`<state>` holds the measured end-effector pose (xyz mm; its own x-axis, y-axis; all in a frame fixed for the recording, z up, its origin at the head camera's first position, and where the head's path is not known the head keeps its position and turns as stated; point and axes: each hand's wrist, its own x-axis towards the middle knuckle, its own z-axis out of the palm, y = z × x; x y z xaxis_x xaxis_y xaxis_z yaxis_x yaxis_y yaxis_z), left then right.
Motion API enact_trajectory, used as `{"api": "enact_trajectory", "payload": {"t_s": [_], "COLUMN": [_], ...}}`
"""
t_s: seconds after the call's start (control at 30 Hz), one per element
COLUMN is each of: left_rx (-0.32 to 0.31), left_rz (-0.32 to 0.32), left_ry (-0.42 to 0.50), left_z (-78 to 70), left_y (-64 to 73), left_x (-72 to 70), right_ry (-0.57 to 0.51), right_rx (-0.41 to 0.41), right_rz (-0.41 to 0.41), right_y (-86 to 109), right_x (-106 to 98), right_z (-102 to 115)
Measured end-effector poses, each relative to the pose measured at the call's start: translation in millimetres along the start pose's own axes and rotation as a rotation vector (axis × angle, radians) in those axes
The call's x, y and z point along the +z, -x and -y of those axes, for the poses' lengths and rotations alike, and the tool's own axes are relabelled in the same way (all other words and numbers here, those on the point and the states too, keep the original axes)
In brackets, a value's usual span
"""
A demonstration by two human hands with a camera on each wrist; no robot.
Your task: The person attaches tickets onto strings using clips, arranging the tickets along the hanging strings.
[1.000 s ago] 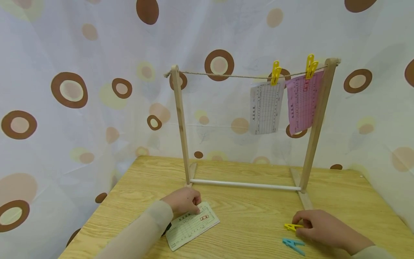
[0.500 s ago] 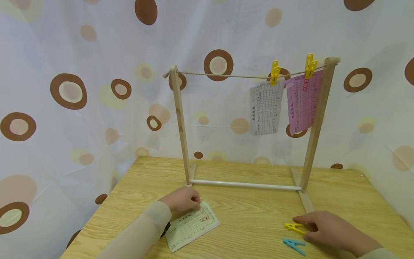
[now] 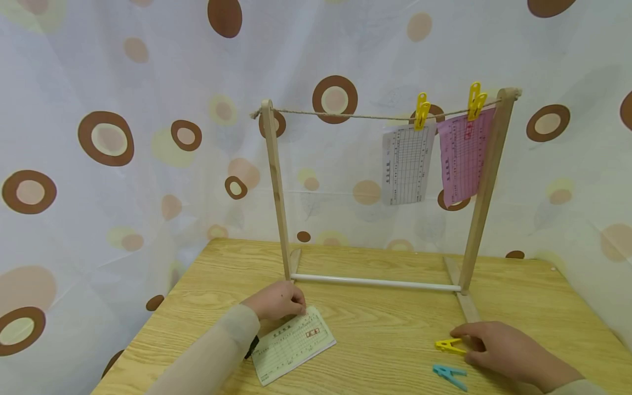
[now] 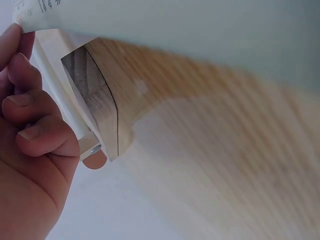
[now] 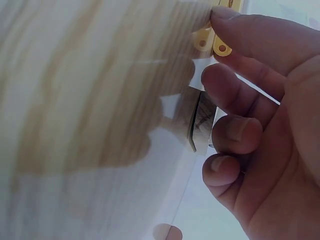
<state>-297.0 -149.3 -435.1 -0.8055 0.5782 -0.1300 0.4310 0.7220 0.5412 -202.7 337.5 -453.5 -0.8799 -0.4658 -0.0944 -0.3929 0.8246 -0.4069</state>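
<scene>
My left hand (image 3: 278,300) pinches the upper edge of a pale green printed paper slip (image 3: 291,351) with a red stamp. That slip lies slanted on the table in the head view; the left wrist view shows the slip's underside (image 4: 200,40) raised near the camera. At the right, my right hand (image 3: 503,351) has thumb and forefinger around a yellow clothespin (image 3: 446,345), its other fingers loosely curled. In the right wrist view, the thumb tip overlaps the clothespin (image 5: 221,48). A light blue clothespin (image 3: 449,376) lies just in front of the yellow one.
A wooden stand (image 3: 277,192) with a white bottom bar (image 3: 375,282) carries a string (image 3: 340,115). Yellow clothespins (image 3: 422,112) hold a white slip (image 3: 407,164) and a pink slip (image 3: 464,159) toward its right post (image 3: 486,192). A patterned curtain (image 3: 148,219) surrounds the table (image 3: 375,351).
My right thumb and forefinger have spread slightly, and the yellow clothespin has turned a little. My left hand has shifted slightly back along the slip's upper edge.
</scene>
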Motion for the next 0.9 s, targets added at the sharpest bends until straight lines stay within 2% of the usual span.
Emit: {"api": "enact_trajectory", "payload": {"t_s": [0.33,0.7,0.9], "left_rx": [0.01,0.042,0.056], "left_rz": [-0.006,-0.038,-0.042], "left_ry": [0.017,0.045,0.047], "left_z": [-5.5,-7.6,-12.1], "left_y": [3.7,7.5,10.5], "left_x": [-6.4,-13.1,-17.1], "right_ry": [0.033,-0.133,-0.158], "right_rx": [0.043,0.005,-0.038], "right_rz": [-0.012,-0.079,-0.141], "right_y": [-1.0,0.9,-0.9], "right_x": [1,0,0], "right_z": [0,8,8]}}
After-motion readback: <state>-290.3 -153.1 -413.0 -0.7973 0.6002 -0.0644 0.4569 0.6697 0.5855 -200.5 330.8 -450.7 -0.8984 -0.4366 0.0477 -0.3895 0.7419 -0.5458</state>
